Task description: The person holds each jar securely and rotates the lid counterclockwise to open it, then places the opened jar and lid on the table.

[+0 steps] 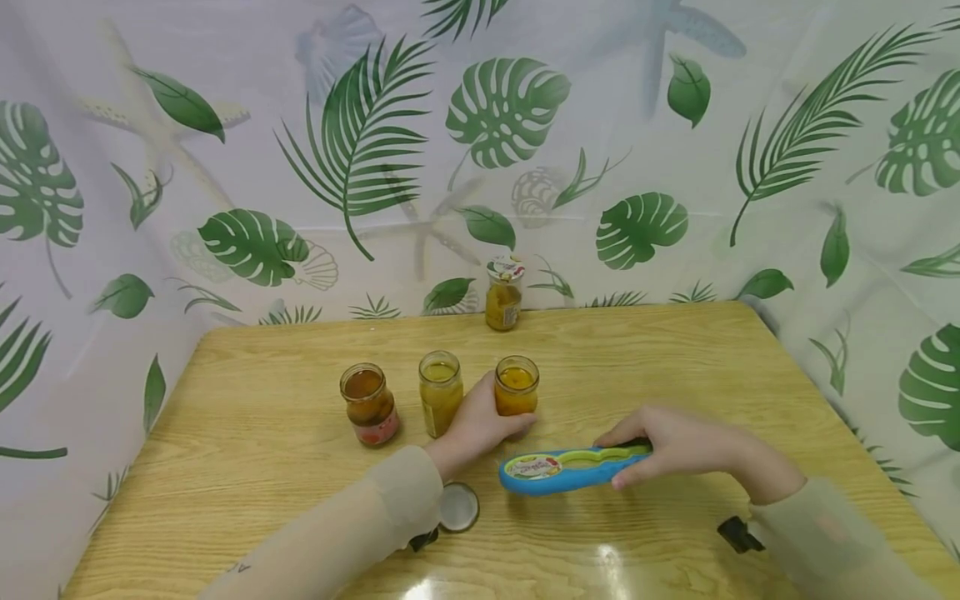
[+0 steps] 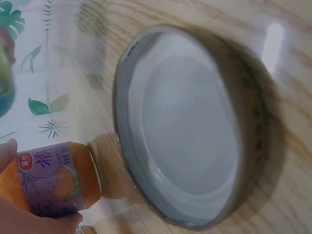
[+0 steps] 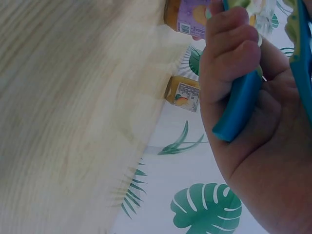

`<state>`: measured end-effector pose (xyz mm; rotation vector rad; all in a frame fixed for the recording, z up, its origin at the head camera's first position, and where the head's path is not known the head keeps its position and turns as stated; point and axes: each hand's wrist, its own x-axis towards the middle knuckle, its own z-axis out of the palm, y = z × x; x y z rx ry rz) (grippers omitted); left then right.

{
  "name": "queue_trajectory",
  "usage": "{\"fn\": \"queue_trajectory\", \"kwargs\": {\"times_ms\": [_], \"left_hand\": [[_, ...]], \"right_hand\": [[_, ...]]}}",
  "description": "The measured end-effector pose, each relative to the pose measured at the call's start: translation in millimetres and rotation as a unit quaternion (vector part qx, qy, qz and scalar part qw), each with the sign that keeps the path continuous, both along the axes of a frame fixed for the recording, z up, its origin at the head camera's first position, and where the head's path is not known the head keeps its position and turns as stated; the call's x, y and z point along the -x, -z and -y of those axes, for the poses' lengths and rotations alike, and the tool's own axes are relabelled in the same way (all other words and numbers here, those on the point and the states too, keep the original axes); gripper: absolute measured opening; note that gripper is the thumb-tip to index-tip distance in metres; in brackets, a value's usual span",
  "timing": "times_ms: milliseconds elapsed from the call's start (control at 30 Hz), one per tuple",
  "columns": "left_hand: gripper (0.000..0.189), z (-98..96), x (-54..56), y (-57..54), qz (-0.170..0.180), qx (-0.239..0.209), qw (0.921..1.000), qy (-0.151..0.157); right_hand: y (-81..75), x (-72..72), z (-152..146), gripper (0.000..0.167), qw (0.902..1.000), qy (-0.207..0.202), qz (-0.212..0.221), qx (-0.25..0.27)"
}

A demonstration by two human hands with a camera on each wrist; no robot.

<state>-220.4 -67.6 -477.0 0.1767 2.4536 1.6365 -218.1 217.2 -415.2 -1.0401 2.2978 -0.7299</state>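
Note:
My left hand (image 1: 478, 423) grips an open glass jar (image 1: 517, 395) of orange fruit, which stands on the table. Its purple label (image 2: 50, 180) shows in the left wrist view, between thumb and fingers. My right hand (image 1: 678, 443) holds a blue and green jar opener (image 1: 581, 471) over the table, just right of that jar. Within the opener's far end sits a round printed lid (image 1: 534, 467). In the right wrist view the fingers (image 3: 234, 48) curl round one blue handle. Beneath my left wrist another lid (image 1: 458, 507) lies with its pale inside up.
Left of the gripped jar stand an open jar (image 1: 441, 396) with yellow contents and an open jar (image 1: 369, 406) with a red label. A lidded jar (image 1: 503, 298) stands at the table's back edge, before a leaf-patterned sheet (image 1: 555, 192).

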Motion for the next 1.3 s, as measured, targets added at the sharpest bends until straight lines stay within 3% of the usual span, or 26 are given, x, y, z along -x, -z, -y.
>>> {"fn": "queue_trajectory", "kwargs": {"times_ms": [367, 867, 1033, 1300], "left_hand": [[0.058, 0.9, 0.5, 0.4, 0.004, -0.012, 0.9999, 0.004], [0.059, 1.3, -0.2, -0.5, 0.009, -0.016, 0.9998, 0.002], [0.059, 1.0, -0.4, -1.0, 0.011, -0.018, 0.9998, 0.001], [0.059, 1.0, -0.7, -0.8, 0.013, -0.017, 0.9998, 0.0]], "right_hand": [[19.4, -1.0, 0.9, 0.048, 0.997, -0.02, 0.074, 0.005], [30.1, -3.4, 4.0, 0.03, 0.9854, -0.022, 0.167, 0.024], [34.2, -3.4, 5.2, 0.026, 0.9777, -0.027, 0.206, 0.03], [35.5, -5.2, 5.2, 0.044, 0.9567, 0.001, 0.291, 0.005]]}}
